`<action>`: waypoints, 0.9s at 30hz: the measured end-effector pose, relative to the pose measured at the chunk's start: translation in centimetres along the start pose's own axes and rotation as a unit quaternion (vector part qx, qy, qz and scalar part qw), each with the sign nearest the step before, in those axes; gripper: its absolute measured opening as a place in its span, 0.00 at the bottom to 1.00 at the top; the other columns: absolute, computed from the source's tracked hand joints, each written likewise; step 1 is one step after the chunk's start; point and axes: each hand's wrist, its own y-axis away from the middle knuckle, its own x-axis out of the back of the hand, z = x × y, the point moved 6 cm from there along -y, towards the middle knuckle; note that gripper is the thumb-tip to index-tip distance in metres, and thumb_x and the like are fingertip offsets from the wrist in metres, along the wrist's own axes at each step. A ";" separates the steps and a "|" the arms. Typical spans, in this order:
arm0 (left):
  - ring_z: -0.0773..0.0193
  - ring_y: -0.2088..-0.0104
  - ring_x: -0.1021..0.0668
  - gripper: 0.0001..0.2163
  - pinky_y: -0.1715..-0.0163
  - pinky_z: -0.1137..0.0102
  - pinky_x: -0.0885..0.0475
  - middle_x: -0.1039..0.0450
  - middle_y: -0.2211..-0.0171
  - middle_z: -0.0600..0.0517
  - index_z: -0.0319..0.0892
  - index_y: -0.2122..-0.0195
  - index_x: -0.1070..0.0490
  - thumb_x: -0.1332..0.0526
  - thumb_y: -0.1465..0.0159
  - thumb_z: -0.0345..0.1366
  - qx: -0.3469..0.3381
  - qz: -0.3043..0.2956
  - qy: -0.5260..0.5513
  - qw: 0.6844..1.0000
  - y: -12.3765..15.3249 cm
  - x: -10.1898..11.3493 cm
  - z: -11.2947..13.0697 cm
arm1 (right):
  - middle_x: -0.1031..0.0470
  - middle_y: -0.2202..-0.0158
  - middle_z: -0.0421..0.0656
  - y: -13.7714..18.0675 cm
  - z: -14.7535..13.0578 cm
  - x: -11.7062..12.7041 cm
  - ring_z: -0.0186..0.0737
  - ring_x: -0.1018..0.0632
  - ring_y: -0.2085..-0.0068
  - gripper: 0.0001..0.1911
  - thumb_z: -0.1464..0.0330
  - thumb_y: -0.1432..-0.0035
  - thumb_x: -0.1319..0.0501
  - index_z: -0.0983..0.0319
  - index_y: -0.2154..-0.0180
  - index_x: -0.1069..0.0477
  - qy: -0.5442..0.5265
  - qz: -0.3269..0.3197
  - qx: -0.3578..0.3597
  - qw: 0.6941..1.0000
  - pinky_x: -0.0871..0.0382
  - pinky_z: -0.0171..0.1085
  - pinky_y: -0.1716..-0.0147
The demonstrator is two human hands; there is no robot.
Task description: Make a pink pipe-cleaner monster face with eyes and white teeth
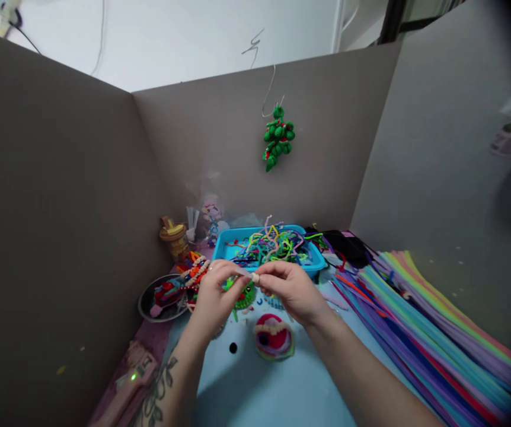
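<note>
My left hand [217,293] and my right hand [288,289] meet above the light blue table [255,391], fingers pinched together on a small cream-coloured piece [255,277] held between them. Just under the hands lies a green fuzzy figure [243,295]. Nearer to me on the table rests a round pink and red fuzzy figure with a cream band [274,336]. A small black dot [233,347] lies beside it.
A blue tray [229,240] of tangled pipe cleaners stands behind the hands. Long pipe cleaners [424,326] lie fanned out at right. A metal dish [146,302] with colourful pieces sits at left, a pink glue gun [133,373] at front left. Grey cardboard walls surround; a green ornament [277,139] hangs.
</note>
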 end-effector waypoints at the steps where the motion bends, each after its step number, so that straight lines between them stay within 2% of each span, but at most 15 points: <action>1: 0.61 0.65 0.27 0.08 0.62 0.67 0.33 0.27 0.72 0.50 0.41 0.72 0.26 0.40 0.40 0.38 0.026 -0.012 0.022 0.999 0.0 -0.2 -0.2 | 0.28 0.78 0.38 0.0 -0.2 0.0 0.30 0.31 0.77 0.08 0.66 0.54 0.34 0.64 0.72 0.25 0.024 0.009 0.014 1.000 0.38 0.31 0.77; 3: 0.62 0.68 0.27 0.09 0.65 0.69 0.33 0.27 0.72 0.50 0.40 0.72 0.26 0.40 0.41 0.40 0.095 -0.033 0.085 0.991 0.2 -0.7 -0.9 | 0.26 0.76 0.40 0.2 -0.8 0.2 0.33 0.28 0.75 0.07 0.66 0.51 0.36 0.63 0.71 0.25 0.099 0.034 0.062 0.993 0.35 0.33 0.75; 5: 0.65 0.71 0.28 0.10 0.70 0.72 0.34 0.28 0.73 0.51 0.39 0.72 0.27 0.39 0.42 0.41 0.168 -0.044 0.171 0.970 0.5 -1.4 -1.6 | 0.24 0.72 0.42 0.7 -1.8 0.1 0.37 0.26 0.70 0.06 0.69 0.47 0.40 0.62 0.69 0.25 0.203 0.060 0.155 0.965 0.31 0.36 0.69; 9: 0.71 0.78 0.34 0.12 0.77 0.75 0.39 0.34 0.80 0.56 0.37 0.74 0.29 0.34 0.47 0.43 0.247 -0.034 0.314 0.916 1.0 -2.9 -2.8 | 0.23 0.65 0.47 2.3 -3.0 -1.0 0.42 0.25 0.62 0.10 0.73 0.42 0.45 0.60 0.63 0.25 0.386 0.057 0.369 0.844 0.31 0.43 0.58; 10: 0.72 0.80 0.35 0.13 0.78 0.76 0.40 0.36 0.81 0.57 0.37 0.74 0.30 0.33 0.48 0.43 0.257 -0.031 0.333 0.907 1.2 -3.2 -3.0 | 0.24 0.64 0.48 2.6 -2.9 -1.2 0.43 0.25 0.61 0.11 0.74 0.41 0.45 0.60 0.61 0.26 0.410 0.053 0.396 0.820 0.31 0.44 0.57; 12: 0.73 0.81 0.37 0.14 0.80 0.77 0.42 0.38 0.82 0.58 0.37 0.76 0.32 0.33 0.49 0.44 0.272 -0.027 0.352 0.895 1.3 -3.6 -3.3 | 0.24 0.63 0.49 2.6 -2.6 -1.3 0.44 0.25 0.60 0.12 0.75 0.41 0.46 0.61 0.58 0.26 0.439 0.049 0.417 0.794 0.30 0.45 0.58; 15: 0.74 0.82 0.39 0.15 0.81 0.77 0.43 0.40 0.83 0.59 0.38 0.76 0.34 0.34 0.47 0.45 0.279 -0.015 0.340 0.898 1.4 -3.6 -3.3 | 0.24 0.63 0.48 2.3 -2.3 -1.2 0.43 0.25 0.60 0.14 0.76 0.41 0.47 0.59 0.58 0.27 0.435 0.039 0.415 0.798 0.29 0.44 0.58; 21: 0.74 0.81 0.37 0.12 0.80 0.78 0.42 0.39 0.81 0.59 0.38 0.74 0.32 0.36 0.45 0.43 0.249 0.016 0.272 0.929 0.8 -2.4 -2.3 | 0.25 0.58 0.47 1.5 -2.4 -0.5 0.42 0.25 0.55 0.14 0.72 0.42 0.43 0.60 0.53 0.31 0.397 0.053 0.346 0.848 0.31 0.41 0.55; 24: 0.73 0.80 0.36 0.11 0.80 0.77 0.41 0.37 0.80 0.58 0.38 0.75 0.31 0.37 0.45 0.41 0.231 0.031 0.243 0.942 0.5 -2.0 -2.0 | 0.24 0.60 0.45 1.1 -2.2 -0.4 0.41 0.24 0.59 0.12 0.71 0.43 0.42 0.60 0.56 0.30 0.395 0.033 0.292 0.871 0.30 0.38 0.59; 27: 0.71 0.77 0.33 0.10 0.77 0.77 0.38 0.34 0.79 0.57 0.38 0.75 0.31 0.37 0.44 0.40 0.205 0.048 0.216 0.953 0.4 -1.6 -1.9 | 0.24 0.67 0.43 0.9 -2.1 -0.3 0.38 0.25 0.67 0.07 0.70 0.41 0.43 0.60 0.61 0.28 0.394 0.032 0.261 0.881 0.31 0.35 0.66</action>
